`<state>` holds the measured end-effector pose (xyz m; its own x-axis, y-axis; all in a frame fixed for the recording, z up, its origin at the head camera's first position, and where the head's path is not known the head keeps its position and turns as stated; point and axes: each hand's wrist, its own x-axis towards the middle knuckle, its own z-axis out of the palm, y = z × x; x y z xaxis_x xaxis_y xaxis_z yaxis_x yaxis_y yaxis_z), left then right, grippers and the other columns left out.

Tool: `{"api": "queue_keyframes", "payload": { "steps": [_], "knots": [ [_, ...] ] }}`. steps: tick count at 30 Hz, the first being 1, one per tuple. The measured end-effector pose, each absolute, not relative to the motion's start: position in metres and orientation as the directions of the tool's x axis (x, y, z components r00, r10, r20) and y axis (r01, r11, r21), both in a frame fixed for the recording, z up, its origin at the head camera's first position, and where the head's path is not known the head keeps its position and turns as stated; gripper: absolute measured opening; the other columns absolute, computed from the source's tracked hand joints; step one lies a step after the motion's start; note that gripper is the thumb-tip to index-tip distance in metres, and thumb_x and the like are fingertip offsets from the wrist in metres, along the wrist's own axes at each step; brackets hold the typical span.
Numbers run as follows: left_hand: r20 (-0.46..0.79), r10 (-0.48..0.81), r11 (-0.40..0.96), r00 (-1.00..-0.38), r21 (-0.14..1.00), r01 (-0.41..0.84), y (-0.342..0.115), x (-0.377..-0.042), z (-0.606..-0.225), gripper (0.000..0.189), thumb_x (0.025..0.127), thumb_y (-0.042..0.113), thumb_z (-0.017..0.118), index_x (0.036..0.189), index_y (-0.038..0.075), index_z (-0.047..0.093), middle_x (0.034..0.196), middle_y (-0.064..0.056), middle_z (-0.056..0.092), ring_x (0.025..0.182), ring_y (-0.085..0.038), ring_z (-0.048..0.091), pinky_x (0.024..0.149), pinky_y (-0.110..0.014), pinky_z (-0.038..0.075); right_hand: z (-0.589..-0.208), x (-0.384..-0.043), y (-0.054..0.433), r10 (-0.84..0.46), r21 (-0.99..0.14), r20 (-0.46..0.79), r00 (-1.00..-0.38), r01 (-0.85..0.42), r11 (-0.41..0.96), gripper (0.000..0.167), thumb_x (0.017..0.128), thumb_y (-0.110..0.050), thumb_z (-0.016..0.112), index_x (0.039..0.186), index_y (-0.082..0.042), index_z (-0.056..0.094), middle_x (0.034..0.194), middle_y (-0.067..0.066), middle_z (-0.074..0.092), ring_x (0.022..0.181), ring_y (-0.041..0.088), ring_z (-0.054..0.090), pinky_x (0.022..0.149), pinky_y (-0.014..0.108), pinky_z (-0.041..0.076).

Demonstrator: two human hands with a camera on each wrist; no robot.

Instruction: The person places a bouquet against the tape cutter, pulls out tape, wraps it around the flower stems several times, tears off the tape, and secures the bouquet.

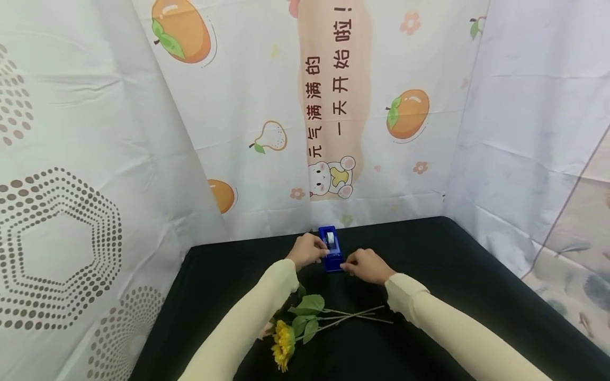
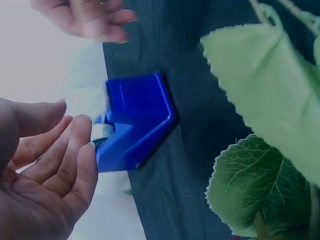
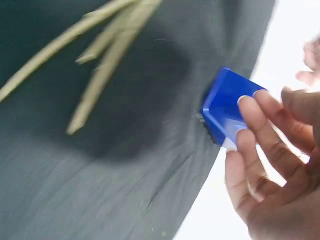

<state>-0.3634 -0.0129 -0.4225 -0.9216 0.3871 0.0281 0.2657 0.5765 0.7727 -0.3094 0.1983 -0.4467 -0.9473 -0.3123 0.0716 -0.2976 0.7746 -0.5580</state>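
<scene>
A blue tape dispenser [image 1: 332, 263] with a whitish tape roll [image 1: 330, 238] stands near the table's back edge. My left hand [image 1: 308, 251] is at the dispenser's left side, its fingertips close to the roll. In the left wrist view, the fingers of that hand [image 2: 55, 165] are loosely bent, the thumb apart from them, with no held thing visible. On the other side, my right hand [image 1: 369, 266] has its fingertips by the dispenser's near right corner. The right wrist view shows those fingers [image 3: 270, 132] relaxed and slightly spread, in front of the blue dispenser [image 3: 227, 100].
A yellow sunflower [image 1: 284, 345] with green leaves [image 1: 307, 307] and long crossing stems [image 1: 348, 316] lies on the black tablecloth [image 1: 381, 349], nearer than the dispenser. The left sleeve partly covers the flowers. A white printed curtain [image 1: 267, 174] hangs directly behind the table.
</scene>
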Motion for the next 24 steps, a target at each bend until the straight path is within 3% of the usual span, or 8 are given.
{"api": "queue_keyframes", "payload": {
  "steps": [4, 8, 16, 24],
  "knots": [
    [0.039, 0.349, 0.622, -0.936, 0.737, 0.263, -0.005, -0.37, -0.437, 0.015, 0.092, 0.006, 0.077, 0.104, -0.002, 0.075, 0.094, -0.009, 0.073, 0.07, -0.018, 0.07, 0.064, -0.033, 0.058, -0.438, -0.328, 0.194, -0.182, -0.848, -0.127, -0.975, 0.011, 0.531, 0.029, 0.104, -0.027, 0.062, 0.107, -0.001, 0.077, 0.089, 0.009, 0.075, 0.074, 0.02, 0.065, 0.068, 0.035, 0.053],
    [0.046, 0.346, 0.695, -0.937, 0.659, 0.289, 0.005, -0.368, -0.446, 0.021, 0.092, 0.007, 0.077, 0.111, -0.003, 0.074, 0.098, -0.013, 0.074, 0.072, -0.017, 0.07, 0.064, -0.033, 0.058, -0.44, -0.34, 0.192, -0.116, -0.941, -0.258, -0.959, 0.222, 0.255, 0.036, 0.106, -0.028, 0.06, 0.124, 0.002, 0.07, 0.092, 0.01, 0.074, 0.072, 0.015, 0.064, 0.069, 0.033, 0.054],
    [0.11, 0.331, 0.855, -0.937, 0.386, 0.347, 0.011, -0.37, -0.454, 0.019, 0.095, 0.021, 0.076, 0.111, 0.012, 0.081, 0.107, -0.004, 0.077, 0.083, -0.02, 0.074, 0.074, -0.04, 0.059, -0.46, -0.351, 0.177, -0.068, -0.938, -0.284, -0.957, 0.262, 0.228, 0.039, 0.108, -0.028, 0.056, 0.131, 0.003, 0.062, 0.085, 0.009, 0.072, 0.065, 0.012, 0.06, 0.063, 0.03, 0.052],
    [0.141, 0.343, 0.883, -0.929, 0.289, 0.37, 0.012, -0.374, -0.46, 0.024, 0.094, 0.031, 0.077, 0.112, 0.016, 0.081, 0.104, -0.003, 0.078, 0.079, -0.02, 0.073, 0.069, -0.04, 0.059, -0.467, -0.361, 0.172, 0.027, -0.928, -0.249, -0.968, 0.246, 0.281, 0.031, 0.105, -0.023, 0.061, 0.12, 0.003, 0.069, 0.069, 0.002, 0.057, 0.057, 0.012, 0.043, 0.058, 0.029, 0.044]
  ]
}}
